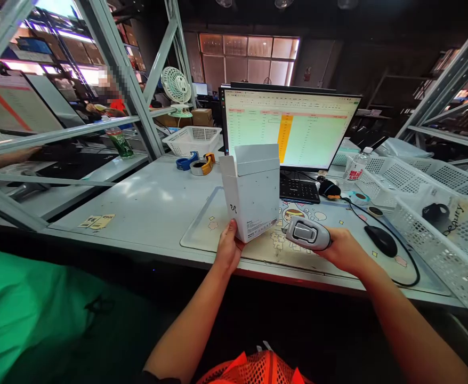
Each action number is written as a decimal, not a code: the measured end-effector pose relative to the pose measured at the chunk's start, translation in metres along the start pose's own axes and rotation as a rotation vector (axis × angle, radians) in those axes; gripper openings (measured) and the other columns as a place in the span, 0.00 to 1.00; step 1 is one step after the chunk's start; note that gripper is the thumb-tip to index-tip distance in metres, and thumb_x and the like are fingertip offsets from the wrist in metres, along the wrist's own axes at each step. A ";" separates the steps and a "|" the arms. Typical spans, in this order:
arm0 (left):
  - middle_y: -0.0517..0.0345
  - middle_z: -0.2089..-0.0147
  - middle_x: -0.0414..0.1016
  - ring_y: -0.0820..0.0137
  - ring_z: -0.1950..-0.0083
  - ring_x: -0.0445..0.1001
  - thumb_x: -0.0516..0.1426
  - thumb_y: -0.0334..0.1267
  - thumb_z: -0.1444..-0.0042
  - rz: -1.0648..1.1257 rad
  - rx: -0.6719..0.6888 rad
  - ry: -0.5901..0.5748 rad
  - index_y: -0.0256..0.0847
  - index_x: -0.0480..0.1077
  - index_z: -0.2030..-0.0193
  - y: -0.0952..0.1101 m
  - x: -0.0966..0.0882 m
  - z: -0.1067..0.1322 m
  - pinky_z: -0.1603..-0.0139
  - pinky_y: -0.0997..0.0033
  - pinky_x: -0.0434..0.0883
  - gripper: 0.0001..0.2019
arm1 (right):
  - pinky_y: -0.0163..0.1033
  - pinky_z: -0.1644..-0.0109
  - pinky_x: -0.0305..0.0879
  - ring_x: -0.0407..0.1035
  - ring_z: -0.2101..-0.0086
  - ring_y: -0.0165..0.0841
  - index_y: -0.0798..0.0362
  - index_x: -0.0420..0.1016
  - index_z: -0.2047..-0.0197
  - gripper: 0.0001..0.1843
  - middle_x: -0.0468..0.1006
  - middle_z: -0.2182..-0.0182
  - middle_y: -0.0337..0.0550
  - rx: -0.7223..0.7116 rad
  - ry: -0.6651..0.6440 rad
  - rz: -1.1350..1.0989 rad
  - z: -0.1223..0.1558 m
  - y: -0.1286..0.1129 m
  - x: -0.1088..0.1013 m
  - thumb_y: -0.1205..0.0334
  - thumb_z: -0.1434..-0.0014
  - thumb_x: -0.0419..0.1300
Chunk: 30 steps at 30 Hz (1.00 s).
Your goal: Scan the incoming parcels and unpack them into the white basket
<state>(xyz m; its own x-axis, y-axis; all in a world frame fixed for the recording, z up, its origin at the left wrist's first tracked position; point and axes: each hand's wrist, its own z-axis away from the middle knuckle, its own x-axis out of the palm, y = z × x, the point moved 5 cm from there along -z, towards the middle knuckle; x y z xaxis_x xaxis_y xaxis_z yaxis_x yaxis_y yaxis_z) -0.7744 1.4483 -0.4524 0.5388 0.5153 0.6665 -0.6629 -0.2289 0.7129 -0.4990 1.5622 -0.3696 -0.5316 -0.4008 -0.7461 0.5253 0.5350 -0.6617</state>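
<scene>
Box (253, 194) held upright at its lower corner by left hand (228, 250), above desk mat (202, 224), top flap open | scanner (308, 233) gripped in right hand (344, 250), nose just beside the box's label | advised: label kept square to scanner, box held still.

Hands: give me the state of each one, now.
Left hand: closed on the lower corner of the white box, holding it upright.
Right hand: closed around the handheld scanner, its head toward the box.
</scene>
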 end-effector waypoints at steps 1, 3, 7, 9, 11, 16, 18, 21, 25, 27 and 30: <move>0.41 0.43 0.82 0.50 0.38 0.79 0.70 0.56 0.44 -0.005 0.005 0.008 0.37 0.76 0.41 0.002 -0.002 -0.001 0.40 0.51 0.80 0.31 | 0.42 0.61 0.71 0.78 0.64 0.41 0.50 0.83 0.57 0.15 0.86 0.64 0.43 0.006 0.012 -0.011 0.002 0.001 -0.001 0.51 0.46 0.66; 0.42 0.42 0.82 0.50 0.39 0.79 0.69 0.56 0.42 -0.019 0.009 0.026 0.37 0.75 0.40 0.004 -0.006 -0.002 0.42 0.50 0.81 0.31 | 0.43 0.59 0.72 0.78 0.63 0.42 0.50 0.84 0.55 0.18 0.86 0.63 0.43 0.009 0.027 -0.023 0.006 0.003 -0.004 0.50 0.45 0.66; 0.42 0.40 0.80 0.52 0.41 0.80 0.69 0.57 0.43 -0.023 0.032 0.038 0.39 0.75 0.39 0.009 -0.011 -0.003 0.45 0.52 0.82 0.31 | 0.43 0.60 0.73 0.78 0.65 0.42 0.50 0.84 0.55 0.17 0.85 0.66 0.43 0.014 0.032 0.006 0.012 0.008 -0.006 0.49 0.44 0.66; 0.44 0.41 0.81 0.53 0.42 0.81 0.71 0.59 0.46 -0.026 0.044 0.042 0.40 0.76 0.40 0.012 -0.014 -0.004 0.45 0.53 0.82 0.33 | 0.43 0.60 0.73 0.79 0.64 0.43 0.49 0.83 0.56 0.16 0.85 0.65 0.43 0.033 0.027 0.048 0.012 0.015 -0.007 0.49 0.44 0.67; 0.45 0.43 0.82 0.54 0.43 0.81 0.73 0.60 0.51 -0.046 0.068 0.054 0.41 0.76 0.42 0.018 -0.019 -0.006 0.45 0.55 0.82 0.35 | 0.44 0.59 0.72 0.79 0.61 0.45 0.47 0.83 0.52 0.18 0.86 0.61 0.43 0.054 0.044 0.128 0.007 0.026 -0.009 0.51 0.44 0.67; 0.45 0.47 0.83 0.55 0.44 0.82 0.74 0.64 0.57 -0.163 0.213 0.124 0.37 0.77 0.48 0.047 -0.047 -0.016 0.44 0.60 0.80 0.38 | 0.42 0.58 0.68 0.79 0.57 0.47 0.49 0.79 0.43 0.24 0.85 0.59 0.47 0.193 0.135 0.354 -0.018 0.077 -0.022 0.47 0.38 0.62; 0.45 0.48 0.83 0.56 0.46 0.82 0.73 0.65 0.58 -0.241 0.273 0.163 0.36 0.76 0.49 0.059 -0.062 -0.019 0.44 0.59 0.80 0.38 | 0.42 0.59 0.66 0.78 0.57 0.47 0.51 0.78 0.43 0.24 0.85 0.58 0.50 0.284 0.131 0.437 -0.028 0.103 -0.024 0.46 0.37 0.61; 0.43 0.47 0.82 0.54 0.45 0.81 0.69 0.69 0.53 -0.439 0.356 0.197 0.36 0.76 0.46 0.074 -0.082 -0.018 0.42 0.56 0.78 0.40 | 0.42 0.57 0.66 0.78 0.54 0.47 0.53 0.75 0.38 0.26 0.84 0.52 0.54 0.356 0.117 0.512 -0.040 0.136 -0.018 0.49 0.34 0.59; 0.40 0.45 0.82 0.51 0.41 0.78 0.63 0.72 0.47 -0.809 0.475 0.270 0.35 0.77 0.42 0.084 -0.095 -0.009 0.35 0.55 0.73 0.41 | 0.45 0.49 0.67 0.75 0.46 0.49 0.61 0.67 0.31 0.31 0.78 0.42 0.62 0.436 0.086 0.575 -0.044 0.163 -0.001 0.53 0.32 0.57; 0.40 0.45 0.82 0.51 0.41 0.79 0.62 0.71 0.45 -0.885 0.491 0.301 0.36 0.77 0.40 0.083 -0.097 -0.007 0.36 0.55 0.73 0.40 | 0.47 0.46 0.67 0.74 0.44 0.52 0.65 0.64 0.30 0.34 0.76 0.41 0.65 0.482 0.060 0.595 -0.044 0.167 0.004 0.52 0.31 0.57; 0.41 0.44 0.82 0.51 0.41 0.79 0.63 0.67 0.43 -0.922 0.517 0.320 0.38 0.76 0.37 0.079 -0.092 -0.004 0.35 0.55 0.73 0.38 | 0.50 0.43 0.66 0.71 0.43 0.55 0.67 0.63 0.29 0.36 0.75 0.41 0.69 0.510 0.105 0.617 -0.051 0.154 -0.003 0.49 0.32 0.57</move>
<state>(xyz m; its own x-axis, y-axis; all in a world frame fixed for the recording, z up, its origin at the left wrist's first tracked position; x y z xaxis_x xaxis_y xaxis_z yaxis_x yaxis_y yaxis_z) -0.8786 1.3861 -0.4586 0.5053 0.8390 -0.2020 0.2620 0.0740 0.9622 -0.4506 1.6832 -0.4653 -0.0931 -0.0584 -0.9939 0.9696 0.2215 -0.1038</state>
